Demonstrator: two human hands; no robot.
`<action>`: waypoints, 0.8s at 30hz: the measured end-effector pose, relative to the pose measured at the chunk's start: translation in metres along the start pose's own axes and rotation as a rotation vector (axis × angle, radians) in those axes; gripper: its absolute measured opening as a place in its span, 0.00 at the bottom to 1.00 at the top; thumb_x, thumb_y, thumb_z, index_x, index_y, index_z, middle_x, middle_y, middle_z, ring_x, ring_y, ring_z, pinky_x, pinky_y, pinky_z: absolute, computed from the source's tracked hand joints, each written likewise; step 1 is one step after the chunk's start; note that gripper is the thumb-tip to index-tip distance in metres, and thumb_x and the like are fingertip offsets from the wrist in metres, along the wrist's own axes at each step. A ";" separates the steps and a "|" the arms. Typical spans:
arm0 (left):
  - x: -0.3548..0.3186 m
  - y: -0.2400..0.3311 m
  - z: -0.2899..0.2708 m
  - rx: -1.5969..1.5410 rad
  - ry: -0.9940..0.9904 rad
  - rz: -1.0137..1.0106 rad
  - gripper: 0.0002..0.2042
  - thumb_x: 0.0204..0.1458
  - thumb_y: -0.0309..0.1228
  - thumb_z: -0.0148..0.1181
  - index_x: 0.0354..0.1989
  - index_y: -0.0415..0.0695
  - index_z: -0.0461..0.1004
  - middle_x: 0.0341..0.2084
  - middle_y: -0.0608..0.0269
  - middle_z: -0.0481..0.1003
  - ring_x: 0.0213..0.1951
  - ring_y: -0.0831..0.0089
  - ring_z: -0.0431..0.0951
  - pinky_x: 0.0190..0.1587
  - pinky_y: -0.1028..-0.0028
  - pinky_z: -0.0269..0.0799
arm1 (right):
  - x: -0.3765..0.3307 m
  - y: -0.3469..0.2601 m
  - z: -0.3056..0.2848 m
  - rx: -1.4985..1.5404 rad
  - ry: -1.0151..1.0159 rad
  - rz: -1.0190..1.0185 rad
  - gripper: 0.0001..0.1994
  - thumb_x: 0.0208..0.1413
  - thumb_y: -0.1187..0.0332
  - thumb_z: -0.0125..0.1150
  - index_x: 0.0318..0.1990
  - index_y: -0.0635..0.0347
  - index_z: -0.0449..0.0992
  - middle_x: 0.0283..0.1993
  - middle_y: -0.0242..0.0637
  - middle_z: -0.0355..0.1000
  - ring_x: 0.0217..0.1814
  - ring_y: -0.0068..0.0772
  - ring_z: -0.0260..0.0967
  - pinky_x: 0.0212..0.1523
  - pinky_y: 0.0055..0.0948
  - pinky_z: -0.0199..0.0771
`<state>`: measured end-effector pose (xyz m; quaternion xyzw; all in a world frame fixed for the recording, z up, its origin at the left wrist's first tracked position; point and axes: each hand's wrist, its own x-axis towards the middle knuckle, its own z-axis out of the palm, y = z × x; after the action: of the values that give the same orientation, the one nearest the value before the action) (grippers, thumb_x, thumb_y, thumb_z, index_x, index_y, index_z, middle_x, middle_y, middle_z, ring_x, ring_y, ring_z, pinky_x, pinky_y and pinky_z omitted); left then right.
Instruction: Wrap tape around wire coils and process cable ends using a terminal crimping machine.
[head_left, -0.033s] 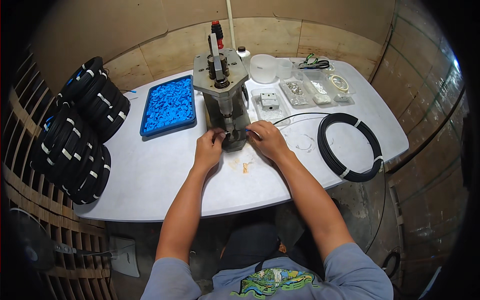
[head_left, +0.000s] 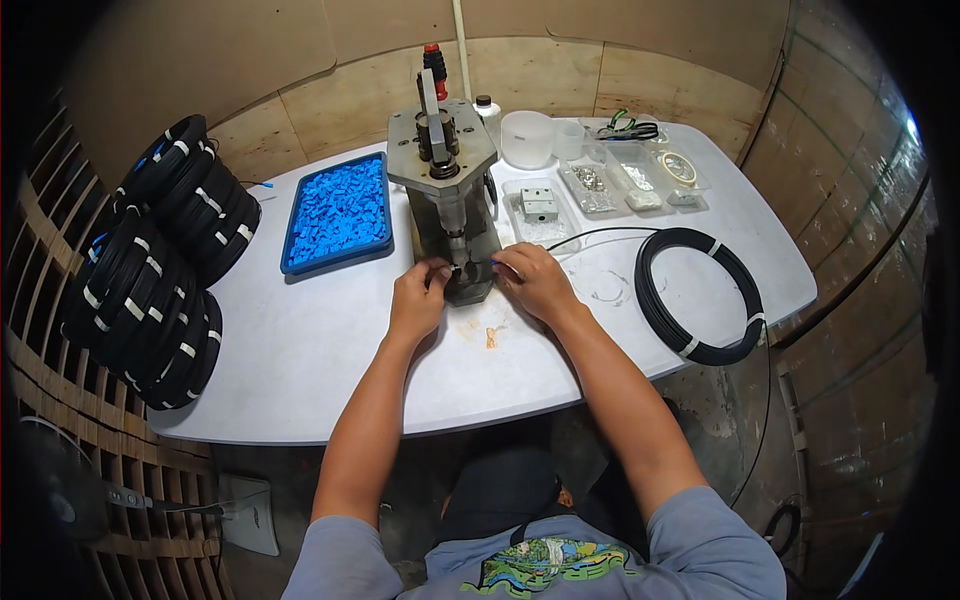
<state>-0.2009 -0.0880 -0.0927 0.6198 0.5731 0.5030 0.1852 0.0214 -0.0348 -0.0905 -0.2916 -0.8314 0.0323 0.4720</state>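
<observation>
A grey metal bench press (head_left: 470,158) stands at the middle of the table, its ram pointing down between my hands. My left hand (head_left: 415,298) is closed in a pinch at the left side of the press's lower tool; whatever it holds is too small to make out. On the opposite side, my right hand (head_left: 542,284) pinches the end of a black cable (head_left: 605,229), where a bit of blue (head_left: 495,262) shows at the fingertips. From that hand the cable runs right to a tied black coil (head_left: 651,300) lying on the table.
A blue tray (head_left: 285,268) full of small blue parts lies left of the press. Stacked black coils (head_left: 150,300) stand farther left. Behind my right hand are a metal block (head_left: 538,205), plastic boxes (head_left: 640,200), tubs (head_left: 527,140), a bottle (head_left: 488,112) and scissors (head_left: 640,131).
</observation>
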 end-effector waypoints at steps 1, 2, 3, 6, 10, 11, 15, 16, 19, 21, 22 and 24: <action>-0.001 -0.003 0.001 -0.025 -0.005 0.000 0.10 0.59 0.29 0.59 0.43 0.36 0.80 0.33 0.49 0.82 0.36 0.60 0.83 0.42 0.67 0.76 | -0.001 0.000 0.001 -0.017 -0.015 0.001 0.10 0.52 0.73 0.69 0.42 0.58 0.80 0.39 0.41 0.78 0.41 0.47 0.76 0.45 0.39 0.76; -0.001 -0.004 0.002 -0.048 -0.009 -0.001 0.10 0.59 0.29 0.59 0.43 0.36 0.80 0.34 0.49 0.82 0.37 0.59 0.83 0.43 0.67 0.76 | 0.000 -0.002 0.001 -0.033 -0.030 0.002 0.10 0.51 0.73 0.69 0.42 0.57 0.81 0.39 0.40 0.78 0.41 0.45 0.76 0.45 0.39 0.75; -0.001 -0.006 0.003 -0.048 -0.007 0.003 0.10 0.59 0.29 0.59 0.43 0.36 0.80 0.34 0.49 0.82 0.37 0.59 0.83 0.43 0.67 0.76 | 0.000 -0.004 0.000 -0.034 -0.027 -0.001 0.10 0.51 0.73 0.69 0.42 0.57 0.81 0.39 0.40 0.78 0.41 0.45 0.76 0.45 0.39 0.75; -0.001 -0.006 0.002 -0.029 0.003 0.010 0.10 0.59 0.29 0.59 0.43 0.35 0.80 0.34 0.48 0.82 0.37 0.59 0.83 0.43 0.66 0.76 | -0.001 -0.008 -0.003 -0.054 -0.059 -0.035 0.12 0.50 0.73 0.69 0.43 0.55 0.81 0.39 0.38 0.77 0.42 0.43 0.75 0.45 0.38 0.75; 0.000 0.000 -0.002 0.006 -0.013 0.000 0.10 0.59 0.29 0.59 0.43 0.35 0.80 0.34 0.47 0.82 0.36 0.58 0.83 0.43 0.66 0.76 | -0.001 -0.007 -0.002 -0.088 -0.076 -0.075 0.13 0.49 0.74 0.68 0.44 0.54 0.82 0.40 0.37 0.76 0.43 0.41 0.75 0.46 0.37 0.74; 0.002 0.001 -0.002 0.018 -0.009 0.007 0.10 0.59 0.29 0.59 0.43 0.35 0.80 0.34 0.47 0.82 0.36 0.58 0.83 0.43 0.66 0.76 | 0.001 -0.005 -0.001 -0.082 -0.049 -0.073 0.14 0.48 0.74 0.67 0.44 0.54 0.82 0.40 0.37 0.76 0.43 0.41 0.75 0.46 0.37 0.74; 0.002 -0.001 -0.001 -0.014 -0.018 0.008 0.10 0.59 0.29 0.59 0.43 0.34 0.80 0.33 0.47 0.82 0.36 0.58 0.83 0.43 0.66 0.76 | -0.001 -0.002 0.001 -0.098 -0.039 -0.081 0.15 0.47 0.76 0.67 0.44 0.53 0.82 0.40 0.36 0.76 0.43 0.41 0.75 0.46 0.37 0.74; 0.003 -0.002 0.000 -0.013 -0.016 0.016 0.10 0.59 0.29 0.59 0.43 0.35 0.80 0.33 0.47 0.82 0.36 0.58 0.83 0.43 0.66 0.76 | -0.002 0.000 0.001 -0.089 -0.046 -0.074 0.16 0.46 0.76 0.67 0.45 0.52 0.82 0.41 0.36 0.75 0.43 0.40 0.75 0.46 0.37 0.74; 0.003 -0.002 -0.004 -0.007 -0.021 0.014 0.10 0.59 0.28 0.59 0.43 0.35 0.81 0.33 0.48 0.82 0.36 0.59 0.83 0.42 0.66 0.76 | -0.002 -0.002 0.001 -0.083 -0.077 -0.069 0.18 0.44 0.78 0.66 0.46 0.51 0.82 0.42 0.35 0.75 0.45 0.40 0.74 0.47 0.37 0.73; 0.001 0.000 -0.006 -0.005 -0.029 0.012 0.10 0.58 0.28 0.60 0.43 0.35 0.81 0.33 0.48 0.82 0.35 0.60 0.83 0.42 0.66 0.77 | -0.005 -0.002 0.002 -0.093 -0.096 -0.073 0.20 0.43 0.79 0.65 0.46 0.51 0.83 0.43 0.35 0.74 0.45 0.39 0.74 0.48 0.36 0.73; -0.001 0.001 -0.006 -0.001 -0.024 0.014 0.10 0.58 0.28 0.60 0.42 0.35 0.81 0.32 0.48 0.82 0.35 0.60 0.83 0.41 0.66 0.77 | -0.006 -0.002 0.002 -0.091 -0.093 -0.068 0.20 0.42 0.79 0.65 0.46 0.50 0.83 0.44 0.35 0.74 0.46 0.39 0.73 0.48 0.36 0.72; 0.003 0.002 -0.005 0.002 -0.012 0.027 0.10 0.58 0.28 0.60 0.42 0.35 0.81 0.31 0.49 0.82 0.34 0.61 0.83 0.41 0.67 0.77 | -0.004 0.000 0.002 -0.094 -0.082 -0.074 0.21 0.42 0.79 0.65 0.47 0.50 0.83 0.45 0.35 0.74 0.47 0.39 0.73 0.48 0.36 0.72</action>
<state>-0.2047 -0.0881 -0.0875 0.6305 0.5643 0.5012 0.1812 0.0214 -0.0358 -0.0945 -0.2809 -0.8609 -0.0121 0.4241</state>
